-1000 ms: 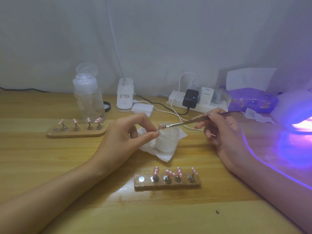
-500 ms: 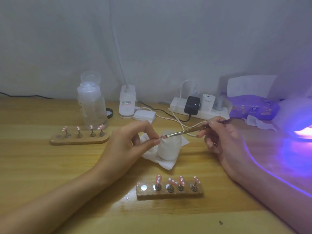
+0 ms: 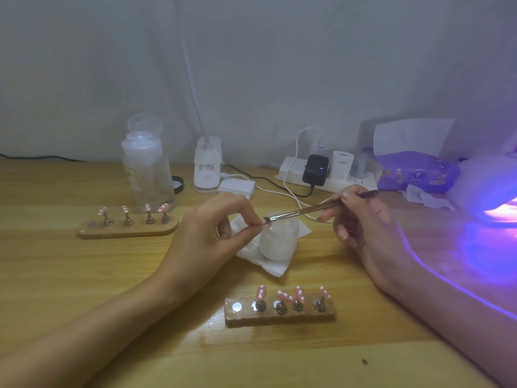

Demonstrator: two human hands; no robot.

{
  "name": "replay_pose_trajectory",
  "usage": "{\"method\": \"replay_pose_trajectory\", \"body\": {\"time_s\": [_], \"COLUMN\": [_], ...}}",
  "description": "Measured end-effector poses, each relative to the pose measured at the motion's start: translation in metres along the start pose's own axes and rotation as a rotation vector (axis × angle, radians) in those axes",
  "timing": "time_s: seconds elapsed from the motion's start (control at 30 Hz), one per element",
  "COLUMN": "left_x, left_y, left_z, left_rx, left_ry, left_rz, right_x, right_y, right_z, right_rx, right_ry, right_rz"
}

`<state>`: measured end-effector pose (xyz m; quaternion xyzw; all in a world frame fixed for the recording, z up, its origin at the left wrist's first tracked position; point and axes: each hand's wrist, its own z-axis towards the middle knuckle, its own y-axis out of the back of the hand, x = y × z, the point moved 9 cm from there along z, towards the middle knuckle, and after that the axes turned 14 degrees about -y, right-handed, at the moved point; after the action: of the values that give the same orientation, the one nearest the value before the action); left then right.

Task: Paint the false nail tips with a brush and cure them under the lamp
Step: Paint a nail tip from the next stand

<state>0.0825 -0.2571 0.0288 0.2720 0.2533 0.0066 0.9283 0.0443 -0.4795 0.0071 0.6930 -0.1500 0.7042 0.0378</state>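
Surface: wooden table [image 3: 84,275], grey wall behind.
Head view, left hand [image 3: 207,233]: centre frame, thumb and forefinger pinch a nail tip [image 3: 267,224] above a white jar [image 3: 278,239].
Right hand [image 3: 363,222]: right of centre, fingers curled round the brush [image 3: 305,210], bristles at the pinched tip.
Lamp [image 3: 492,197]: right edge, glowing violet.
Near stand [image 3: 279,316]: lower centre, carrying pink tips [image 3: 299,292].

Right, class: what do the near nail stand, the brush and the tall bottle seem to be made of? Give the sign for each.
The near nail stand looks like cork or rough wood, matt: brown, grainy surface. The brush shaft looks like polished metal: it glints silver. The tall bottle is likely clear plastic, slightly frosted: see-through body.
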Motion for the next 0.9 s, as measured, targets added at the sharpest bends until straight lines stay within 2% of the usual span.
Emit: {"method": "replay_pose_trajectory", "body": {"time_s": [0.13, 0.27, 0.43, 0.6, 0.8, 0.9], "left_x": [0.0000, -0.0006, -0.0014, -0.0011, -0.0013, -0.0016], "left_y": [0.0005, 0.0003, 0.0004, -0.0004, -0.0002, -0.0003], "left_z": [0.0000, 0.0000, -0.0007, -0.0011, -0.0015, -0.0016], "left_rx": [-0.002, -0.001, -0.002, 0.005, 0.006, 0.007], "left_ry": [0.008, 0.007, 0.014, 0.015, 0.014, 0.013], "left_rz": [-0.003, -0.007, -0.020, -0.028, -0.022, -0.021], "right_x": [-0.0007, 0.0028, 0.0002, 0.0010, -0.0012, 0.0017], "right_y": [0.0068, 0.0003, 0.0087, 0.0005, 0.0053, 0.0025], "right_z": [0.0011, -0.0019, 0.0001, -0.0017, -0.0006, -0.0015], "right_rx": [-0.048, 0.003, -0.088, -0.012, -0.061, -0.031], "right_ry": [-0.021, 0.012, -0.018, -0.012, -0.033, -0.007], "right_rz": [0.038, 0.011, 0.028, 0.010, 0.025, 0.029]}}
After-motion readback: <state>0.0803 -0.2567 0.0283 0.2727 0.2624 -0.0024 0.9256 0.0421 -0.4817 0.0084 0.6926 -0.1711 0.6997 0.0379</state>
